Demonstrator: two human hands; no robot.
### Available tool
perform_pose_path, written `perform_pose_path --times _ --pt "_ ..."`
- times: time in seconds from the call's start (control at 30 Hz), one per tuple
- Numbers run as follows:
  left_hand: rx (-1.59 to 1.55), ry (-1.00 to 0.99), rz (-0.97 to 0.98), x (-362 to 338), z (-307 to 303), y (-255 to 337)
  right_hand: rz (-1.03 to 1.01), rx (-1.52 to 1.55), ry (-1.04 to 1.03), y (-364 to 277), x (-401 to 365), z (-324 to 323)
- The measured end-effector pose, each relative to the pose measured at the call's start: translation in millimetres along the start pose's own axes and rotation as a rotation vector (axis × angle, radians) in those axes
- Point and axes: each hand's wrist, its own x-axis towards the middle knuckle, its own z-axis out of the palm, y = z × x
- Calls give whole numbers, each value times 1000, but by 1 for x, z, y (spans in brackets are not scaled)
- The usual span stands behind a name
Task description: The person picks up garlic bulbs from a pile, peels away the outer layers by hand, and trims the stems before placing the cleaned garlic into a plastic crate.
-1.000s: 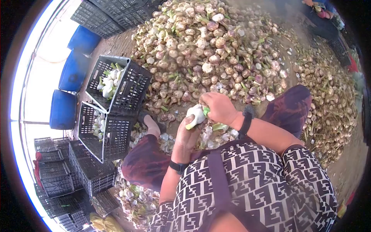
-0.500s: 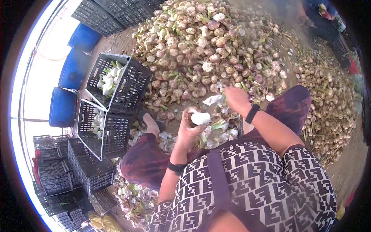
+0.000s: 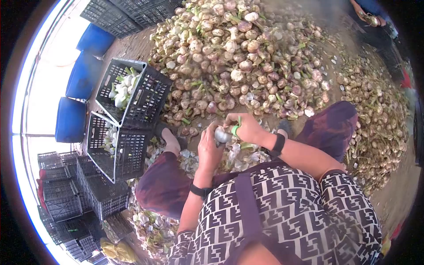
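My left hand (image 3: 210, 148) is wrapped around a pale bulb (image 3: 221, 135), holding it up over my knees above the loose skins (image 3: 240, 157). My right hand (image 3: 247, 128) is closed in a pinch on the bulb's top, where something green shows between the fingers. I judge I am mid-strip on this bulb. The next move calls for the left hand to hold firm while the right peels the outer skin and stalk away from it without bruising the clean white flesh beneath.
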Motion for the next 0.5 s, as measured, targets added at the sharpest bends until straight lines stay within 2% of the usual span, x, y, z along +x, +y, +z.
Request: perform_pose_path --times 0.07,0.17,0.2,0.23,0.3,0.33,0.37,0.4,0.43,0.47,0.5 --pt "60 -23 5 -1 5 -2 104 177 13 15 4 4" --pt "-339 -20 -171 1 7 5 431 1125 113 45 3 9" --pt "-588 31 -203 4 12 3 468 1272 193 52 5 6" --pt "-704 17 -291 5 9 7 522 1299 224 59 5 3" --pt "-1035 55 -593 10 9 -8 516 750 -8 78 -6 -1" --pt "-1133 119 -778 22 2 -11 465 99 -208 96 -12 -1" --pt "-1292 159 -875 37 -15 -16 416 -219 -251 112 -24 4" --pt "-1496 473 -961 58 -31 -9 360 -539 -293 127 -38 11" --pt "-1382 339 -585 72 -49 -47 314 -590 -411 147 -50 14" --pt "-1358 568 -510 96 -74 -38 267 -638 -531 162 -57 17" --pt "-1604 521 -423 113 -105 -75 294 -662 -540 168 -58 18"
